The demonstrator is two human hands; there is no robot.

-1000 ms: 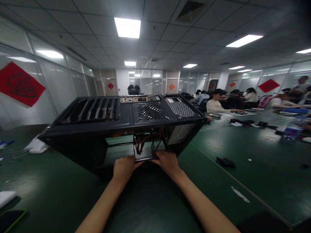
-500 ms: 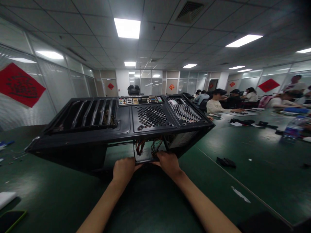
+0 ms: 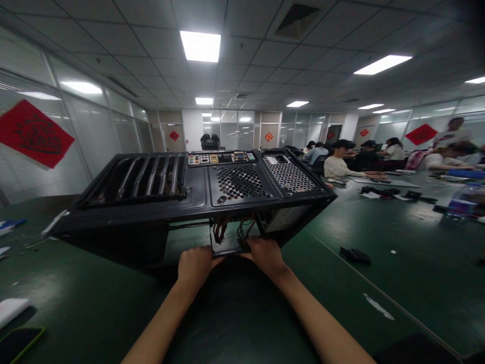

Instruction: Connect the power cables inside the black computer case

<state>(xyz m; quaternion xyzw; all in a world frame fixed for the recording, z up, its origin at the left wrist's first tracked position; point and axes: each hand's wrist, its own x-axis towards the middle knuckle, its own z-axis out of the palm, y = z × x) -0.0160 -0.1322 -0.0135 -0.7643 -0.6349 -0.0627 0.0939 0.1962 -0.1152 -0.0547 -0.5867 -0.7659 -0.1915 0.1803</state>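
Black metal computer case (image 3: 196, 188) tilts over the counter (image 3: 379, 283), short of that counter's far edge; my left hand (image 3: 195, 268) and right hand (image 3: 267, 257) clamp its lower rim, apparently steadying it, which likely calls next for even 2-handed support

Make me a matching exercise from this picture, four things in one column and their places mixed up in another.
Things:
1. Computer case
2. Wires
3. Green-edged phone
4. Plastic bottle

Places:
A. Near the picture's right edge
B. Gripped by left hand and right hand
C. Picture's bottom left corner
D. Seen through a case opening

Pairs: 1-B, 2-D, 3-C, 4-A
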